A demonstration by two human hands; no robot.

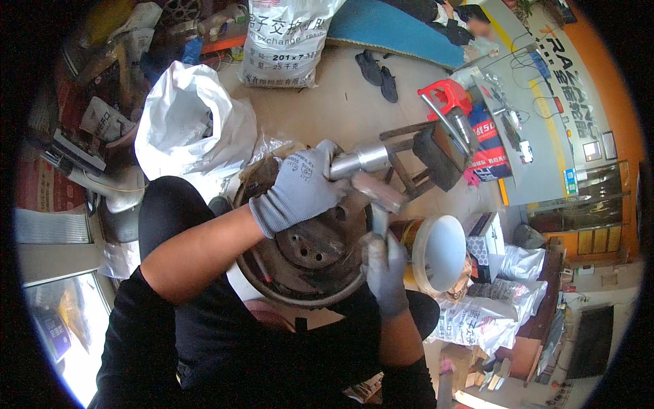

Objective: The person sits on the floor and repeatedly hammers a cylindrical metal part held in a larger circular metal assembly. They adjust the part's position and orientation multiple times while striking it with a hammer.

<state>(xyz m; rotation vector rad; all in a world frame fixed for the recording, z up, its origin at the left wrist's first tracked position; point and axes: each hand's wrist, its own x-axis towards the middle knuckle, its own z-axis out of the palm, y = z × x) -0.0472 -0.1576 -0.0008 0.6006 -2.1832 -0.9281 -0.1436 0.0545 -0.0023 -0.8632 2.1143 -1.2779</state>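
Note:
My left hand (301, 186), in a grey work glove, grips a stepped, shiny metal cylinder (363, 162) that points to the right. In a matching glove, my right hand (386, 273) is closed around the handle of a hammer (379, 193). The hammer's head is blurred and overlaps the near side of the cylinder in the picture; I cannot tell whether they touch. Below both hands lies a dirty, round metal wheel rim (317, 243) with several holes in its middle. A red-tipped slim tool (263, 271) rests inside the rim. My left forearm hides part of it.
An open white sack (191, 117) stands at the far left, with a full printed sack (286, 46) behind it. A wooden stool (439, 158), a white-rimmed bucket (442, 253) and a grey counter (541, 138) are on the right. A person (452, 23) is at the top right.

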